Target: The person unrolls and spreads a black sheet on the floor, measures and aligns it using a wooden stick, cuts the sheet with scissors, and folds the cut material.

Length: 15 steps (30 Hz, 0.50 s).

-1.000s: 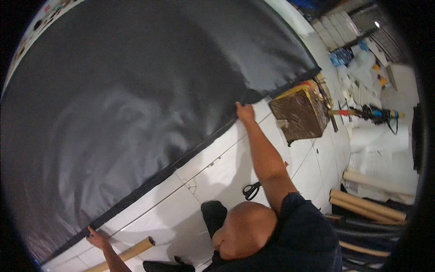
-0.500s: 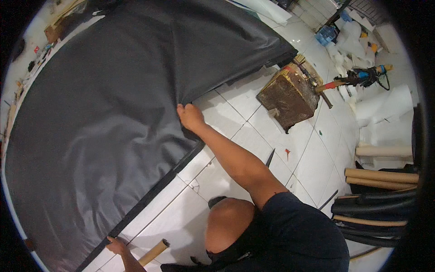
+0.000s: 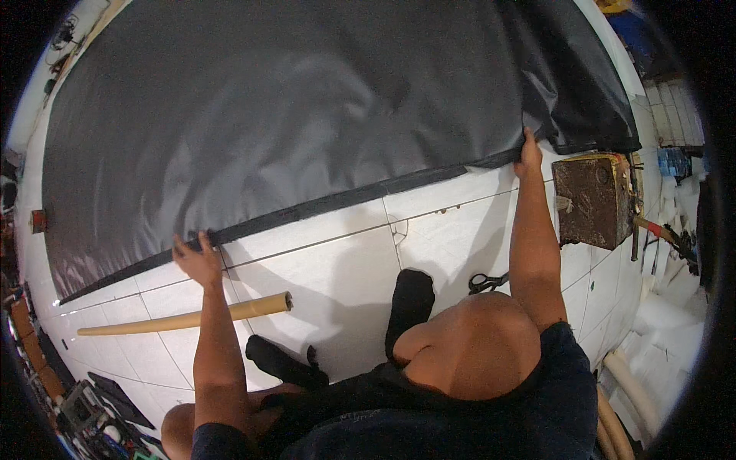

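A wide sheet of black leather-like material (image 3: 268,115) lies on the white tiled floor, rumpled in its middle and folded at the far right. Its near edge shows a dark folded strip. My left hand (image 3: 198,262) rests at that edge on the left, its fingers spread apart. At the right, my right hand (image 3: 528,159) pinches the same edge beside the fold, one digit lying on top of the material. The fingers beneath are partly hidden.
A cardboard tube (image 3: 253,307) lies under my left forearm. Black-handled scissors (image 3: 484,283) sit by my knee. Right of my right hand stands a worn block (image 3: 590,199), with a wrapped-handled tool (image 3: 663,232) beside it. Assorted tools (image 3: 96,418) crowd the lower left.
My view has turned, bringing both feet, the whole tube and the scissors into sight. My right hand has shifted along the edge towards the block. My left hand's fingers have spread.
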Available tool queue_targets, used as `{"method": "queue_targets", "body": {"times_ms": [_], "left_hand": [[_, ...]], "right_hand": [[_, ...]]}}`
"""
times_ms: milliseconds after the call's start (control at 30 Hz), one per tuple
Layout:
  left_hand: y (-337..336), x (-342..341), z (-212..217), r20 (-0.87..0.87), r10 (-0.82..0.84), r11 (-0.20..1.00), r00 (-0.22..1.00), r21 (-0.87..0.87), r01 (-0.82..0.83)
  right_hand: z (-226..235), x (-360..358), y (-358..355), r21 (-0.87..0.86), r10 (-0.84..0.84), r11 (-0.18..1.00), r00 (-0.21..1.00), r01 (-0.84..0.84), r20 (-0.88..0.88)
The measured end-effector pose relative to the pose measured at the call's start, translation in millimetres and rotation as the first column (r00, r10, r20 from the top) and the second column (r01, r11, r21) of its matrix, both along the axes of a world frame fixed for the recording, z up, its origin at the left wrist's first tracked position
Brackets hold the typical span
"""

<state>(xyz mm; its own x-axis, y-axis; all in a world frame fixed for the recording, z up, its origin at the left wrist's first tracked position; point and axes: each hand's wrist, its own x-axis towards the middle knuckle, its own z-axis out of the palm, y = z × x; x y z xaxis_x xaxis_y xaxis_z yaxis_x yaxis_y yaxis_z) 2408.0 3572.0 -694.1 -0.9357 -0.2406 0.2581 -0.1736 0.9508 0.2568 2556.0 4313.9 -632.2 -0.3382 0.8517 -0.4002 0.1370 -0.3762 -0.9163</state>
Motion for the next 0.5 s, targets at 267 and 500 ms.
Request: {"method": "queue_targets", "body": {"times_ms": [267, 500], "left_hand": [[78, 26, 26, 0.26, -0.256, 0.955, 0.931, -0.079, 0.285], [77, 19, 9, 0.314, -0.322, 0.936, 0.893, -0.035, 0.35]], "right_hand": [[-26, 4, -120, 0.17, 0.231, 0.916, 0.824, -0.364, 0.517], [-76, -2, -81, 0.511, -0.034, 0.68, 0.674, -0.525, 0.738]]}}
